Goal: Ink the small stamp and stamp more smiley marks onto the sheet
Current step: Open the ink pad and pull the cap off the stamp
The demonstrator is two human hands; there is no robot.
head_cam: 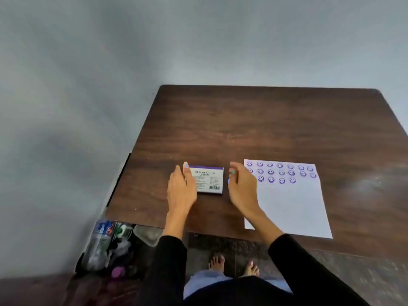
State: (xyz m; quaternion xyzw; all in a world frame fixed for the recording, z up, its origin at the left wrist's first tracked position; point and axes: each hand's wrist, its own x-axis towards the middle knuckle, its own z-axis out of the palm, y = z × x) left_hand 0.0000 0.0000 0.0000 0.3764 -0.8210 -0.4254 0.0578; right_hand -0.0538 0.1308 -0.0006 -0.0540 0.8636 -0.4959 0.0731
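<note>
A closed ink pad case (pixel 209 180) with a white printed label and purple edge lies on the brown table (pixel 242 124). My left hand (pixel 181 191) lies over its left side, thumb at the far left corner, holding it. To the right is the white sheet (pixel 291 208), with three rows of purple smiley marks (pixel 281 173) along its far edge. My right hand (pixel 241 188) hovers between the case and the sheet, covering the sheet's left edge, with its fingers curled together. The small stamp is not visible; it may be hidden inside those fingers.
On the floor at the table's left front corner stand plastic bottles (pixel 103 244) and a clear plastic container (pixel 148 235). A grey wall runs behind and to the left of the table. My bare feet (pixel 217 261) show below the table's near edge.
</note>
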